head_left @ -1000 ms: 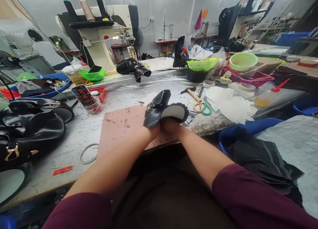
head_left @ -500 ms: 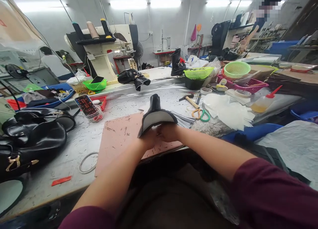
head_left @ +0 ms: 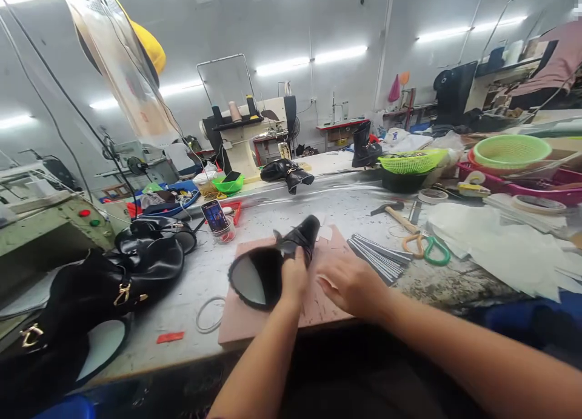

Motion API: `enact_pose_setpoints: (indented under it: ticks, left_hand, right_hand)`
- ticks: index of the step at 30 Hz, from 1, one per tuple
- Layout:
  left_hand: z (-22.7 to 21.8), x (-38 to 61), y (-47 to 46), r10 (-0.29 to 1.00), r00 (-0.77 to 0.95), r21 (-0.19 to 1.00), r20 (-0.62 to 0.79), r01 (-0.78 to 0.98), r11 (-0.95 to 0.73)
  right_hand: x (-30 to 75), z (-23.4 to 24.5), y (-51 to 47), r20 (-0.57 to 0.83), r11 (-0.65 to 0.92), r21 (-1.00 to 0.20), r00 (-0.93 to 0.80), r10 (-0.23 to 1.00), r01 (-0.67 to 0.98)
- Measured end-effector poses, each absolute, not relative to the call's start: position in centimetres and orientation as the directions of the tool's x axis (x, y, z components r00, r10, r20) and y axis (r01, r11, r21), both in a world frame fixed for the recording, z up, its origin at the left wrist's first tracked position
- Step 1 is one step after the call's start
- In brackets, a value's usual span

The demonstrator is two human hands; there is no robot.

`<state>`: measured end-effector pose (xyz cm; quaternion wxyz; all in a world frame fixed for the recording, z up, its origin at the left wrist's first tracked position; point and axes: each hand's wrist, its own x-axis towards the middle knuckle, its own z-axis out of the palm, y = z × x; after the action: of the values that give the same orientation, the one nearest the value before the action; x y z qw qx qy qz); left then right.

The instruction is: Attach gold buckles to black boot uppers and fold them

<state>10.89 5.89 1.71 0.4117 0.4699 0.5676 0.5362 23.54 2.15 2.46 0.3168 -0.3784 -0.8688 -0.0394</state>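
Note:
A black boot (head_left: 305, 234) lies on the pink board (head_left: 245, 328), its wide top opening and pale lining turned toward me. My left hand (head_left: 294, 276) is shut on the boot's shaft beside that opening. To the right of the boot, my right hand (head_left: 352, 284) hovers over the board, apart from the boot. Its fingers are bent, with a gap between thumb and forefinger, and I make out nothing held. Dark strips with pale edges (head_left: 375, 255) lie just beyond this hand.
More black boots (head_left: 154, 264) lie at the left near a phone (head_left: 214, 216). A hammer (head_left: 400, 216), scissors (head_left: 436, 252) and white sheets (head_left: 491, 237) lie at the right. A sewing machine (head_left: 236, 143) stands behind. A person (head_left: 552, 61) is at far right.
The boot has turned and now lies on the board, its opening swung to the left. My right hand has come off it and moved right. My view has shifted left and up.

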Motion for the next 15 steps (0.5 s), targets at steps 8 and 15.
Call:
enact_pose_setpoints:
  ticks: [8, 15]
  left_hand:
    - [6.8, 9.1, 1.1, 0.996, 0.045, 0.684, -0.083, -0.724, 0.09]
    - [7.9, 8.2, 0.0, 0.977, 0.102, 0.552, -0.19, -0.811, 0.192]
  right_hand:
    - [21.1, 0.4, 2.4, 0.757, 0.657, -0.323, -0.23, 0.611, 0.681]
    - [21.9, 1.3, 3.3, 0.861, 0.601, -0.16, -0.187, 0.474, 0.783]
